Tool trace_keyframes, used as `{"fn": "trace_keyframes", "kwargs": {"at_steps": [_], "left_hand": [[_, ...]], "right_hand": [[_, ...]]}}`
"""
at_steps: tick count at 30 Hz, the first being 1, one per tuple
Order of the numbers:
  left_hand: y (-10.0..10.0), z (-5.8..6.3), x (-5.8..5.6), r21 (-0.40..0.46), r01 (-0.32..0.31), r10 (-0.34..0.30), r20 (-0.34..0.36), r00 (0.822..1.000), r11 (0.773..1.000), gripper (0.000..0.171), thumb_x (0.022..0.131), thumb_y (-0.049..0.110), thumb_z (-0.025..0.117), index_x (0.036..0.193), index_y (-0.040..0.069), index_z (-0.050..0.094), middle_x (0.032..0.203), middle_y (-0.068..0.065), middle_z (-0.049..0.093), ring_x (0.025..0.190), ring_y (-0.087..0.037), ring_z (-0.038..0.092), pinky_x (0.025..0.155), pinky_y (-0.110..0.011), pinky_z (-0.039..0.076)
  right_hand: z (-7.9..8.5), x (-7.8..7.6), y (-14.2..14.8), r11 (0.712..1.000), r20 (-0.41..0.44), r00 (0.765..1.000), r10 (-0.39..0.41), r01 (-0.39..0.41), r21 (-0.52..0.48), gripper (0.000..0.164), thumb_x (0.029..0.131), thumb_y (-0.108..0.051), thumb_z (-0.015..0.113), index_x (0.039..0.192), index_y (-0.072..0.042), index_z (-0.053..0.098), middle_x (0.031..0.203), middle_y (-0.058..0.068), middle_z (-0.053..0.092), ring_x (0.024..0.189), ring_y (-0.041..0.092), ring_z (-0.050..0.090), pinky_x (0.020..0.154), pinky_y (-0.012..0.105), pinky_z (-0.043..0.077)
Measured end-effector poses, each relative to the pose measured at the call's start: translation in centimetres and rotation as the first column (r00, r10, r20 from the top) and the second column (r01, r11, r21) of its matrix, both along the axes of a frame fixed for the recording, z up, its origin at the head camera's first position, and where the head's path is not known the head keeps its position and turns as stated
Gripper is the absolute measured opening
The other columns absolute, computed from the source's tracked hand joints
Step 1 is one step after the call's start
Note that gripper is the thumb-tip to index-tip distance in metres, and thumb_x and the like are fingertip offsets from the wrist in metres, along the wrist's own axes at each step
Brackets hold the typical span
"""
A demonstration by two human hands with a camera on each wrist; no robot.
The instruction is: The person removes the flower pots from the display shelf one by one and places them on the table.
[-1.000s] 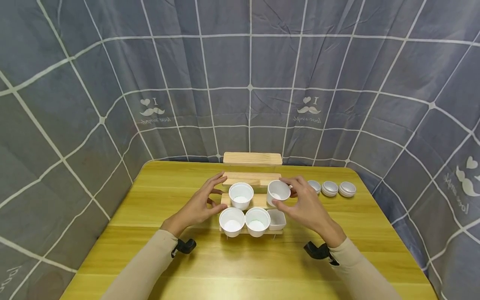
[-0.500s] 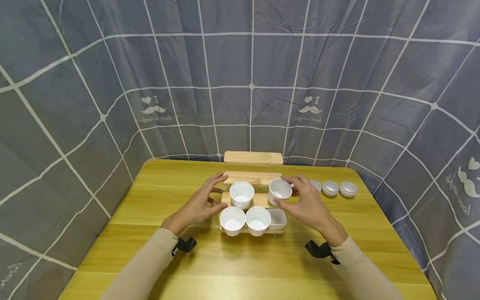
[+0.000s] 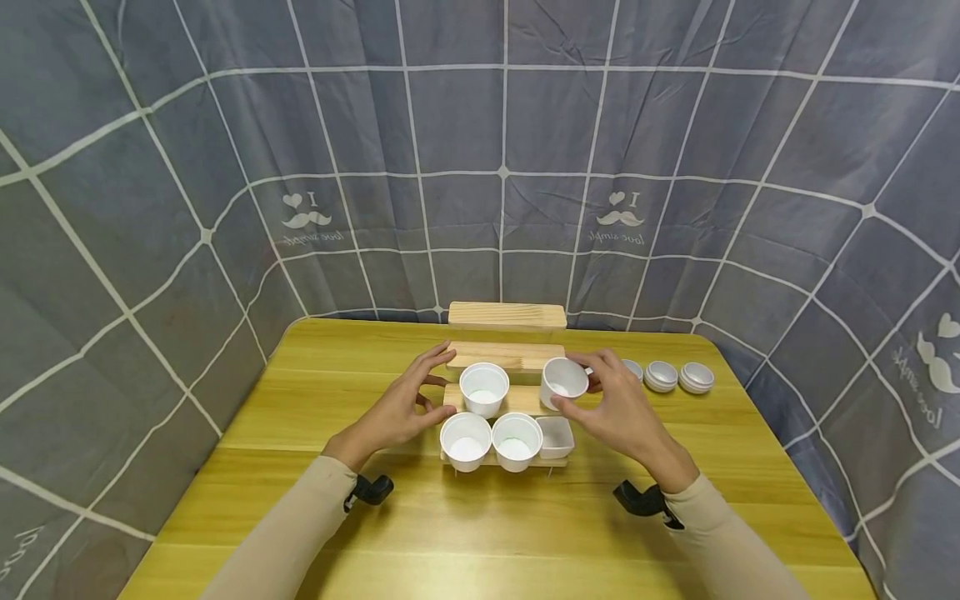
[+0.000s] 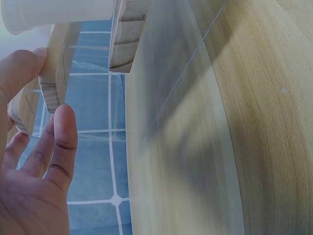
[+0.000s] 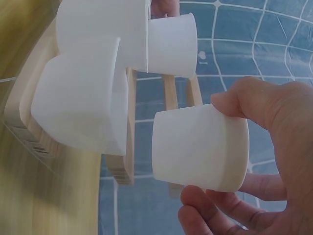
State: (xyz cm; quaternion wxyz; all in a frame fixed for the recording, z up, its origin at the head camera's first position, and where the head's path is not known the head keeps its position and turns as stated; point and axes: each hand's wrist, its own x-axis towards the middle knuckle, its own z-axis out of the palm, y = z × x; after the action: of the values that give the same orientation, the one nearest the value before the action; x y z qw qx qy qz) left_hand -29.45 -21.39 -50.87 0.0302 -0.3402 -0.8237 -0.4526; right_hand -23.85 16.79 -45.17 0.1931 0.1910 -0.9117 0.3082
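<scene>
In the head view, my right hand (image 3: pixel 622 408) pinches a small white cup (image 3: pixel 564 383) by its rim over the right end of the stand's second step. The right wrist view shows the thumb on one side of the cup (image 5: pixel 195 147) and the fingers on the other. My left hand (image 3: pixel 397 408) is at the left end of the wooden step stand (image 3: pixel 506 357), thumb and fingertips against the ends of its slats (image 4: pixel 56 78). Two round white cups (image 3: pixel 466 442) and a squarish white cup (image 3: pixel 555 438) stand on the front step. Another round cup (image 3: pixel 483 389) stands behind them.
Several small white bowls (image 3: pixel 661 377), partly stacked, lie on the yellow wood-grain table (image 3: pixel 480 533) to the right, behind my right hand. A grey checked curtain (image 3: pixel 457 125) surrounds the table at the back and sides.
My right hand has shifted slightly to the right with the white cup in its fingers. My left hand keeps its place at the stand's left end.
</scene>
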Motion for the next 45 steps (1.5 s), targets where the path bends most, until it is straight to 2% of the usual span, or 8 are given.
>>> {"fn": "trace_keyframes", "kwargs": {"at_steps": [7,14,25,30,37,45], "left_hand": [[0.0,0.1,0.0,-0.003,0.001,-0.001,0.000,1.000,1.000,0.093,0.106,0.007,0.087,0.183,0.013,0.036,0.195,-0.015,0.022,0.143,-0.047,0.073,0.087,-0.029,0.068],[0.1,-0.2,-0.2,0.000,0.010,-0.010,-0.014,1.000,1.000,0.091,0.107,0.008,0.086,0.183,0.013,0.035,0.195,-0.019,0.022,0.141,-0.048,0.073,0.087,-0.029,0.068],[0.1,-0.2,-0.1,-0.003,0.000,0.000,0.008,1.000,1.000,0.093,0.106,0.008,0.088,0.183,0.016,0.036,0.196,-0.013,0.022,0.144,-0.045,0.072,0.089,-0.029,0.067],[0.2,-0.2,0.0,-0.003,0.002,-0.002,0.004,1.000,1.000,0.093,0.106,0.007,0.088,0.183,0.015,0.036,0.196,-0.013,0.022,0.143,-0.046,0.073,0.089,-0.029,0.068],[0.1,-0.2,0.0,-0.004,0.001,-0.001,0.008,1.000,1.000,0.093,0.106,0.007,0.087,0.183,0.015,0.035,0.196,-0.013,0.022,0.144,-0.045,0.072,0.089,-0.029,0.067],[0.0,-0.3,0.0,0.003,0.004,-0.004,0.013,1.000,1.000,0.093,0.106,0.007,0.087,0.183,0.015,0.035,0.196,-0.013,0.021,0.144,-0.046,0.072,0.089,-0.029,0.067]], "right_hand": [[-0.2,0.2,0.3,1.000,-0.006,1.000,-0.009,0.009,-0.002,0.068,0.095,-0.026,0.099,0.153,-0.002,0.073,0.128,0.018,0.072,0.104,0.028,0.075,0.089,0.039,0.070],[-0.1,0.4,0.9,1.000,-0.013,1.000,-0.024,0.024,-0.003,0.065,0.095,-0.026,0.100,0.150,-0.002,0.075,0.130,0.020,0.073,0.101,0.030,0.077,0.088,0.045,0.068],[0.1,0.5,1.7,0.999,-0.008,0.999,-0.046,0.046,-0.003,0.067,0.094,-0.027,0.100,0.150,-0.001,0.075,0.130,0.022,0.073,0.100,0.030,0.077,0.088,0.048,0.069],[0.0,0.6,2.1,0.998,-0.008,0.998,-0.060,0.060,0.004,0.067,0.094,-0.028,0.100,0.150,-0.001,0.075,0.131,0.023,0.073,0.100,0.030,0.077,0.087,0.040,0.067],[-0.2,0.5,2.6,0.998,-0.005,0.998,-0.064,0.064,0.002,0.067,0.094,-0.028,0.100,0.150,-0.001,0.075,0.130,0.023,0.072,0.100,0.030,0.076,0.086,0.040,0.068],[-0.3,0.5,3.2,0.997,-0.008,0.997,-0.080,0.080,0.008,0.067,0.094,-0.028,0.100,0.150,-0.001,0.075,0.130,0.024,0.072,0.098,0.029,0.076,0.085,0.034,0.065]]}}
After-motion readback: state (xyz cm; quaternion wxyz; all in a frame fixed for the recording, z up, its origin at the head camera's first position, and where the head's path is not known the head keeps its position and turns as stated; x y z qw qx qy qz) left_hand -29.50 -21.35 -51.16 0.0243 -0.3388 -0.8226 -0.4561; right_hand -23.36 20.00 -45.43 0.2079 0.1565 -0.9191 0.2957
